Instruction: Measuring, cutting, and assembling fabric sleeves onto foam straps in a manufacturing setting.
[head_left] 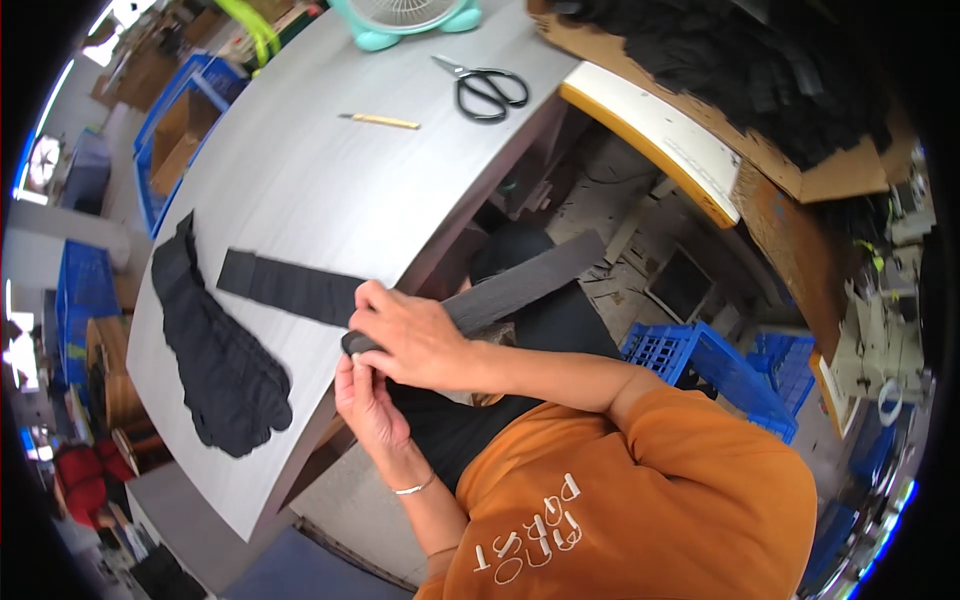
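Both hands are close together at the table's near edge, working on a black fabric strip (525, 285). My right hand (415, 335) lies over the strip with its fingers curled round it; the strip's grey-black length trails out to the right over my lap. Just below, my left hand (372, 405), with a bracelet at the wrist, pinches the dark folded end by its fingertips. Another black band (290, 285) lies flat on the table and runs up to my right fingers; whether it joins the held strip is hidden. Farther left rests a bunched black fabric piece (220, 360).
On the grey table (290, 185) lie black-handled scissors (490, 95) and a slim wooden-handled tool (385, 121), near a teal fan (405, 15). A cardboard box (845, 180) of black fabric stands at upper right. Blue crates (700, 365) sit on the floor at right.
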